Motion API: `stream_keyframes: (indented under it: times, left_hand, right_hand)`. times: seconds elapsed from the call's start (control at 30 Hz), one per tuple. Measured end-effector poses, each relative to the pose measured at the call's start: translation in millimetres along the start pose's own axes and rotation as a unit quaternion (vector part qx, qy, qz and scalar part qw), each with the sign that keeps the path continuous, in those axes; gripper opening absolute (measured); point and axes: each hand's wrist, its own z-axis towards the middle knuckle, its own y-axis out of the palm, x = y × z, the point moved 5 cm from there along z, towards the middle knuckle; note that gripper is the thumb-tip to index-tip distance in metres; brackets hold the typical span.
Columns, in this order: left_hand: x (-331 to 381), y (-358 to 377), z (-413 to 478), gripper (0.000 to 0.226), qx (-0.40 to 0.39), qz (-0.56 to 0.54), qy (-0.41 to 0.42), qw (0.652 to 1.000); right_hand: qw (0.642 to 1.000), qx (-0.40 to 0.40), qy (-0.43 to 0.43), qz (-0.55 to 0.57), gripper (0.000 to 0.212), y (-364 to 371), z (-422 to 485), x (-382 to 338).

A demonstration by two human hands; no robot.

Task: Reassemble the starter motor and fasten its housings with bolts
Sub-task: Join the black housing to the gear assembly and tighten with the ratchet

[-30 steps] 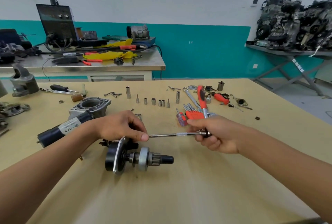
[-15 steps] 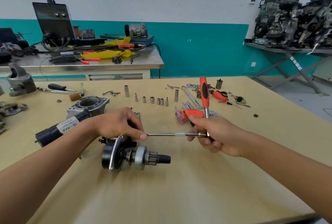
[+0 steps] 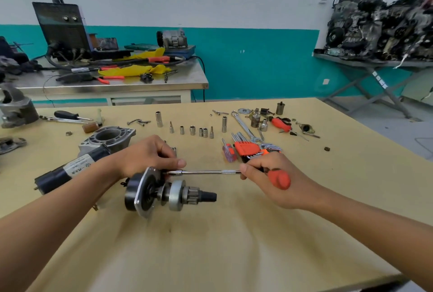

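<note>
Starter motor [image 3: 164, 194] lay on table [image 3: 234, 240]. Your left hand [image 3: 150, 155] clutched motor's top, hiding bolt. Your right hand [image 3: 269, 174], apart to motor's right, gripped red-handled driver [image 3: 206, 171]; tip at motor's flange, unclear.

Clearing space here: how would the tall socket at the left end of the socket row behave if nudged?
The tall socket stands upright on a narrow end, so a nudge would probably tip it. Being round, it would then likely roll on the flat table. It looks like steel: rigid, probably heavy for its size.
</note>
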Motion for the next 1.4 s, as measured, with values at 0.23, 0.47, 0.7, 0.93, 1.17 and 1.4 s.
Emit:
stream_keyframes:
  times: [0.23,0.47,0.7,0.93,1.17,1.4]
  left_hand:
    - [13,-3,-53,0.089,-0.011,0.122,-0.049,0.991]
    - [18,22,-65,0.123,0.036,0.294,-0.105,0.949]
    - [9,21,-68,0.12,0.076,0.289,-0.048,0.953]
    - [3,20,-77,0.124,0.091,0.252,-0.02,0.963]
    - [1,23,-83,0.124,0.118,0.232,-0.007,0.965]
    - [2,24,-82,0.124,0.126,0.229,-0.004,0.965]
  right_hand:
    - [0.994,0.047,-0.085,-0.044,0.056,0,7,-2]
    - [0.999,0.018,0.018,0.022,0.039,13,17,17]
    - [0.998,0.025,-0.059,0.016,0.038,11,17,18]
    - [0.965,0.06,-0.207,-0.148,0.023,8,13,2]
    - [0.934,0.056,-0.278,-0.218,0.021,-6,17,-27]
    - [0.957,0.03,-0.23,-0.172,0.034,-9,27,-29]
